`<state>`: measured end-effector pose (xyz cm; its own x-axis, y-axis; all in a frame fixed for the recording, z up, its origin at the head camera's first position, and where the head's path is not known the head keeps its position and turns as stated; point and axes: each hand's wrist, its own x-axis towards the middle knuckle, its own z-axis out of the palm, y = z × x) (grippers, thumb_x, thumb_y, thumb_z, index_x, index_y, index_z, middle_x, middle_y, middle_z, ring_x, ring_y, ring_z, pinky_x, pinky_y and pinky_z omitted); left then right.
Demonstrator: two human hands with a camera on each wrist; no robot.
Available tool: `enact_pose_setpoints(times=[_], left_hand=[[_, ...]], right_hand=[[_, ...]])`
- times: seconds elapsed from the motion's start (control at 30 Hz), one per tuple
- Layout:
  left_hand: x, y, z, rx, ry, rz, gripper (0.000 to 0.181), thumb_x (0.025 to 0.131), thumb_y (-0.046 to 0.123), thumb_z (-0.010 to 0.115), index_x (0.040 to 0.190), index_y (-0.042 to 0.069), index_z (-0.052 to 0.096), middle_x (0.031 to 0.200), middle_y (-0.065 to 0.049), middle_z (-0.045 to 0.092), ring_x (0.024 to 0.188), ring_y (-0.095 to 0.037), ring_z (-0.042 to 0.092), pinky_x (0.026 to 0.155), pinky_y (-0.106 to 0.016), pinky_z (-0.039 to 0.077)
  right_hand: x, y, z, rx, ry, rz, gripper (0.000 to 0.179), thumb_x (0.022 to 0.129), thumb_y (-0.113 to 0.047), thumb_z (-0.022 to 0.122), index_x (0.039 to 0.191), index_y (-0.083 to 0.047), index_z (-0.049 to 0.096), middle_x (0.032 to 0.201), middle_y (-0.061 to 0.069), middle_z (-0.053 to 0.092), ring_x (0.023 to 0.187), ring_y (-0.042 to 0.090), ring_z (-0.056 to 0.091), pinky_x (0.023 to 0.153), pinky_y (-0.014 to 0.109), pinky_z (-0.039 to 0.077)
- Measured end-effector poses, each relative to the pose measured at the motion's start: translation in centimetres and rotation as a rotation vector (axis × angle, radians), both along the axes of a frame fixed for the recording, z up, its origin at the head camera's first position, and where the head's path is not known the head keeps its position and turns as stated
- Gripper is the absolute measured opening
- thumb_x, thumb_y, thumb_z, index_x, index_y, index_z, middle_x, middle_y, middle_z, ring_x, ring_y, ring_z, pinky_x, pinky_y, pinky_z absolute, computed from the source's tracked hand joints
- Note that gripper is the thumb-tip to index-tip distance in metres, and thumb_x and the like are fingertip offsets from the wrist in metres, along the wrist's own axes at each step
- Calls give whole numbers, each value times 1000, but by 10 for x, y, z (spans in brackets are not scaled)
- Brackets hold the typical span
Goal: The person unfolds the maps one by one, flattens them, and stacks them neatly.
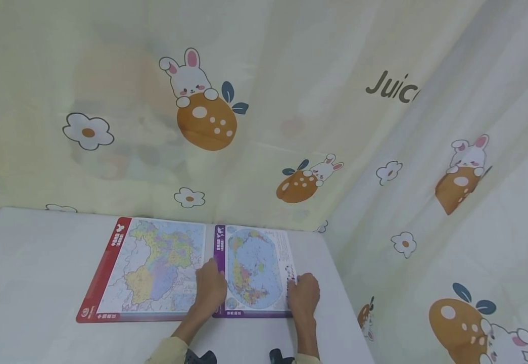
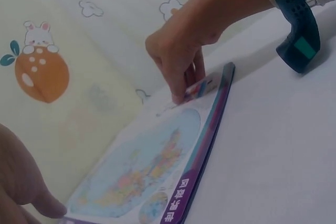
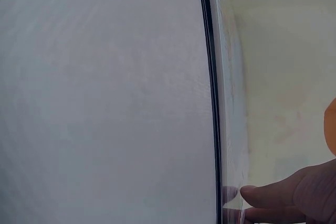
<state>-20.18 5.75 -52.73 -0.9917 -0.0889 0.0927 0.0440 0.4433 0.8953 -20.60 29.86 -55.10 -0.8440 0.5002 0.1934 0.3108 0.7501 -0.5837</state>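
A world map board (image 1: pixel 256 263) with a purple border at its left and near edges lies on the white table. At its left edge, my left hand (image 1: pixel 211 285) holds the board with curled fingers; in the left wrist view the thumb touches a corner. My right hand (image 1: pixel 304 296) grips the opposite edge, fingers bent down onto the white margin, as the left wrist view also shows. In the right wrist view, fingertips (image 3: pixel 252 195) meet the board's layered dark edge (image 3: pixel 212 87). To the left lies a red-bordered map board (image 1: pixel 154 268) of China, partly covered by my left hand.
The white table (image 1: pixel 32 273) extends left of the boards and in front of them. A pale curtain (image 1: pixel 123 65) printed with rabbits, oranges and flowers hangs along the back and right sides. A dark teal band (image 2: pixel 300 30) is around my right wrist.
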Motion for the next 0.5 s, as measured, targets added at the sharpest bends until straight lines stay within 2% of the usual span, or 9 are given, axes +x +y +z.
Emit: enact_pose_setpoints(times=[0.03,0.1,0.17,0.27,0.4,0.5], left_hand=[[0,0,0,0,7,9,19,103,-5,59,116,-18,61,89,-23,67,78,-31,68,68,-39,60],[0,0,0,-4,17,29,24,101,-8,58,122,-20,61,96,-28,70,87,-39,72,78,-47,64],[-1,0,0,-16,34,43,31,98,-11,59,127,-21,59,102,-32,70,95,-46,71,89,-56,61],[-1,1,-2,-35,31,55,44,94,-11,59,137,-22,54,110,-34,67,105,-49,65,101,-62,52],[-4,2,-5,-18,16,77,45,96,-9,60,139,-20,55,112,-31,64,103,-44,63,97,-60,54],[-6,2,-9,17,23,92,41,96,-10,60,136,-17,59,115,-31,66,106,-45,67,96,-59,57]], right_hand=[[0,0,0,-2,0,-1,26,95,-1,74,113,16,70,100,30,73,88,39,71,80,49,59],[0,1,0,-5,0,-2,27,94,0,74,115,17,69,101,31,74,90,41,73,82,51,60],[-1,1,1,-11,-6,-6,28,95,0,75,117,16,70,103,31,74,91,42,74,83,51,61],[-2,3,1,-11,-11,-6,30,94,0,75,119,16,70,105,32,76,90,41,76,81,49,62],[-1,6,1,-36,-14,-2,28,95,0,75,118,16,72,102,31,77,82,36,76,72,42,60],[1,7,1,-57,-10,-6,29,96,-1,74,119,15,71,101,30,77,80,34,75,68,38,57]])
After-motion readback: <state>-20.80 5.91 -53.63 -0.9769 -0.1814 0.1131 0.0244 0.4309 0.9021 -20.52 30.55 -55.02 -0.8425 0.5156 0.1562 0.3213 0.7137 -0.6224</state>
